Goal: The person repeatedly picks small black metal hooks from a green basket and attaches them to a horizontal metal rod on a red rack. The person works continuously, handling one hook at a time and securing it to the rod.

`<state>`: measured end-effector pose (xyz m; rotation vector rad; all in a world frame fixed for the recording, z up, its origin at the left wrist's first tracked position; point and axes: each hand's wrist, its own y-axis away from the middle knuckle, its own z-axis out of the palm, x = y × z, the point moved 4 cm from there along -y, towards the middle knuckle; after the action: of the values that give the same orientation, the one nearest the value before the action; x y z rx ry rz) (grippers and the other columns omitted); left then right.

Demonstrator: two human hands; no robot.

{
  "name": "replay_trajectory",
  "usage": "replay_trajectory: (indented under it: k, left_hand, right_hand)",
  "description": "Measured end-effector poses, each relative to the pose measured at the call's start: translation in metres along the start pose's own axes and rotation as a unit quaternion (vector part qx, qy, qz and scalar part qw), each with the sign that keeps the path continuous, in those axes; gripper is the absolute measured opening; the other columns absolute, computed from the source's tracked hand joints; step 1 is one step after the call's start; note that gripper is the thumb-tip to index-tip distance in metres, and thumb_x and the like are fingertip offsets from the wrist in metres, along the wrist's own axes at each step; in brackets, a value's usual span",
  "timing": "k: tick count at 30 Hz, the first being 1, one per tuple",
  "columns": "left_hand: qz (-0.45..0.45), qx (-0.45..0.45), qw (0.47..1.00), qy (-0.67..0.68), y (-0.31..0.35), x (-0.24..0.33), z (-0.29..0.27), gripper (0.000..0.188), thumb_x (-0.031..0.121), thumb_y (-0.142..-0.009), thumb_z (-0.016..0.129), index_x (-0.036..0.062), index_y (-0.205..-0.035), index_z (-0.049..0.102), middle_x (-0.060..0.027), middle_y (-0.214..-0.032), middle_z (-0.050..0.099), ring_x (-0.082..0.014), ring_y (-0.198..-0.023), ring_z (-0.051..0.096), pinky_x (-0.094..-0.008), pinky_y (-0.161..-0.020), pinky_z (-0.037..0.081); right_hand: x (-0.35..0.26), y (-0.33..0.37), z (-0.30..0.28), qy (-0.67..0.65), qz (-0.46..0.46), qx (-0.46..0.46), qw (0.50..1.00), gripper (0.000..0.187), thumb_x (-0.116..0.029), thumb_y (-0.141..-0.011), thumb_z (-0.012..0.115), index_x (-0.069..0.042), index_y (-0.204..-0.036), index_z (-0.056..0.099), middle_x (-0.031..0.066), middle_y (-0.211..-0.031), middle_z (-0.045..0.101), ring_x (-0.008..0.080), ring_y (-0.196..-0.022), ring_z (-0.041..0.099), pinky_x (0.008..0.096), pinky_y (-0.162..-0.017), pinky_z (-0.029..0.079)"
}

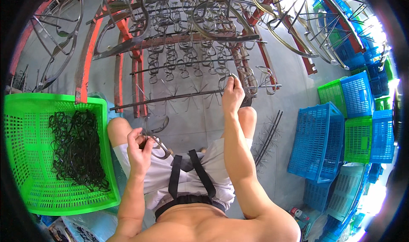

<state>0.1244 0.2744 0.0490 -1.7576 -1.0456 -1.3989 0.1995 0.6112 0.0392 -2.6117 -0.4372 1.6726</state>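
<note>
1. Background: grey floor [289, 97].
2. Green basket [55, 98], in which a tangle of dark looped pieces [79, 150] was held.
3. Left hand [139, 152]: a shiny looped metal piece [162, 145] was pinched between thumb and fingers, above the lap. Judged light, stiff and smooth, perhaps slippery; best gripped by the rim.
4. Red-framed rack [183, 39], hung with metal pieces [236, 38].
5. Right hand [233, 96]: fingertips were pressed together beside the rack; whether anything was pinched could not be told.
6. Blue crate [307, 131], stacked among others.
7. Bottle [300, 214], red-marked; no writing could be read.
</note>
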Motion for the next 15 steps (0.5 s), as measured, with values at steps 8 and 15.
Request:
replay_trajectory:
  k: [8, 15]
  left_hand:
    - [0.003, -0.005, 0.998, 0.07, -0.005, 0.003, 0.018, 0.022, -0.005, -0.085, 0.055, -0.0013, -0.106, 0.051, -0.0086, -0.09, 0.063, -0.0104, -0.081, 0.059, -0.0225, -0.073, 0.048]
    - [-0.025, -0.015, 0.982, 0.187, -0.004, 0.014, 0.03, 0.021, 0.0, -0.087, 0.056, 0.0008, -0.107, 0.051, -0.0078, -0.094, 0.065, -0.0035, -0.07, 0.051, -0.0168, -0.06, 0.041]
  right_hand:
    - [0.009, 0.004, 0.005, 0.004, -0.041, 0.063, 0.997, 0.027, -0.025, -0.091, 0.051, -0.005, -0.106, 0.061, 0.0179, -0.067, 0.06, 0.0247, -0.053, 0.056, 0.0346, -0.054, 0.045]
    - [-0.001, 0.011, 0.007, 0.033, -0.085, 0.063, 0.994, 0.022, -0.024, -0.092, 0.047, -0.004, -0.094, 0.058, 0.0184, -0.06, 0.055, 0.0356, -0.051, 0.052, 0.0416, -0.048, 0.04]
